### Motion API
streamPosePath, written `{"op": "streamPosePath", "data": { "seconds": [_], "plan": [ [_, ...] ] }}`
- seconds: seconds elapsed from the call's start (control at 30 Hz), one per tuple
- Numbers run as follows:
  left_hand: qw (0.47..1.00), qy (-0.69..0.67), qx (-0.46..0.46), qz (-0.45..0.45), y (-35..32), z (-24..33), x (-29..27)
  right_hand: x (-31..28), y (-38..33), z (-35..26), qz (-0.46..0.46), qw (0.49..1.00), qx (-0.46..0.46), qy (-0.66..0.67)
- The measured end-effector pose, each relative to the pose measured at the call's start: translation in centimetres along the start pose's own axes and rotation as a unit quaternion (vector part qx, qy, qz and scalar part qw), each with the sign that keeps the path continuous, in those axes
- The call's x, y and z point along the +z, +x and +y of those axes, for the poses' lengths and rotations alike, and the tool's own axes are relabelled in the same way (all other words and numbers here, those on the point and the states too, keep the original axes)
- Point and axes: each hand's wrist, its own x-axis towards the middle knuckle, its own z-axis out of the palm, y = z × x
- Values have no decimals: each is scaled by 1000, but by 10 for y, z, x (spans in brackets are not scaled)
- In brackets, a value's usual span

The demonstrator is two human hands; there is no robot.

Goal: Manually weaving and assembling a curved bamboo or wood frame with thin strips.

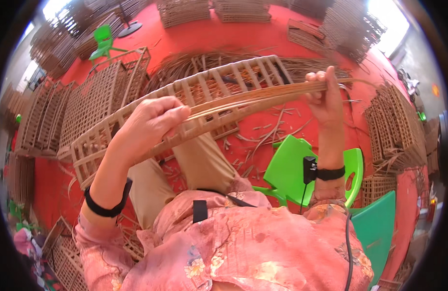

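Red floor is spreading beneath stacked racks; over a slatted frame, the left hand and right hand are pinching strips stretched between them, seemingly evening them; next is likely calling for a steady hold.

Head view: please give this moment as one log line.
left hand: holding thin strips | right hand: holding same strips | lattice frame: partly behind strips | green chair: near right forearm
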Motion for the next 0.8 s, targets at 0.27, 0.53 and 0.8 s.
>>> {"op": "streamPosePath", "data": {
  "seconds": [0.27, 0.53, 0.8],
  "plan": [
    [999, 25, 33, 1, 3, -7, 6, -19, -2, -13, 32, 998, -35, 29],
    [984, 163, 71, 18, 9, 2, 16, -59, -11, -38, 14, 996, -45, 72],
    [979, 179, 88, 43, 19, -3, 23, -68, -23, -40, 147, 987, -60, -3]
  ]
}}
